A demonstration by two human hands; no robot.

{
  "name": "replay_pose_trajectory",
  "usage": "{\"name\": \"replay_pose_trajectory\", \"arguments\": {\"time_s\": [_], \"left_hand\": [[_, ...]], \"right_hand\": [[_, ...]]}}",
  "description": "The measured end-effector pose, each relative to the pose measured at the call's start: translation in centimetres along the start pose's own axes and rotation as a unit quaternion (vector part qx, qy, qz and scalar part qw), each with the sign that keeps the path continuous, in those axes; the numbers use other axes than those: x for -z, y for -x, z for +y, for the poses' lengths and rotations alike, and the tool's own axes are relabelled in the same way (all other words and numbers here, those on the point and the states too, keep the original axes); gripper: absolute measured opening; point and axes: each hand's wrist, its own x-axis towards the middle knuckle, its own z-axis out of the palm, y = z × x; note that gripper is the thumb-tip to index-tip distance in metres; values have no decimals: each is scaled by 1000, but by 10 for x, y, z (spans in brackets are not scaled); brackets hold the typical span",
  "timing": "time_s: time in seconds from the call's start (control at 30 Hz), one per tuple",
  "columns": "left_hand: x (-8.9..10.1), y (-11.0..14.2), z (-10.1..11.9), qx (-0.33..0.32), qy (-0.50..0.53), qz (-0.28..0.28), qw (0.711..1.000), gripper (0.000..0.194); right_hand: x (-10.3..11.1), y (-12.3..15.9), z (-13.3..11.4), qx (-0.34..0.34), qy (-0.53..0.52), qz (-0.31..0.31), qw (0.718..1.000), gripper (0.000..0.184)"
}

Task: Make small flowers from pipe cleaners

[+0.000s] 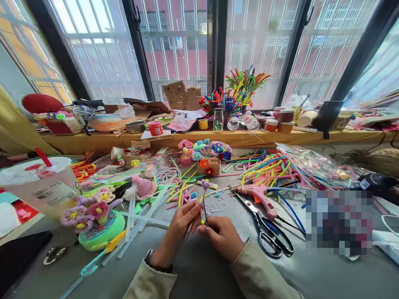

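Both my hands meet above the grey table, fingers closed round a small pipe-cleaner flower [205, 184] with a purple head and a thin dark stem. My left hand [183, 218] pinches beside the stem, its fingertips pressed together. Lower down, my right hand [222, 234] grips the stem's bottom end between thumb and fingers. A bit of yellow shows between the hands; what it belongs to is partly hidden. To the right lie open-bladed scissors [264, 226] with black handles and a pink glue gun [258, 197]. Purple scraps [215, 207] are scattered just beyond my hands.
Clear glue sticks [152, 207] and a green crocheted-looking piece with flowers [101, 232] lie left, near a drink cup [43, 185]. Loose pipe cleaners [264, 170] pile up behind. A flower-filled box [208, 165] stands ahead, below the cluttered windowsill [187, 139].
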Motion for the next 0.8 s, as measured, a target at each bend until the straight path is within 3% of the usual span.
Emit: {"name": "replay_pose_trajectory", "arguments": {"time_s": [0.27,0.53,0.8], "left_hand": [[-2,1,2,-19,1,16,1000,21],[-1,0,3,-21,-46,26,998,22],[-1,-2,1,-33,-59,26,997,20]], "right_hand": [[-2,-2,9,-6,17,68,997,47],[2,-4,9,-40,-3,98,994,48],[1,-2,5,-45,-42,31,998,55]]}}
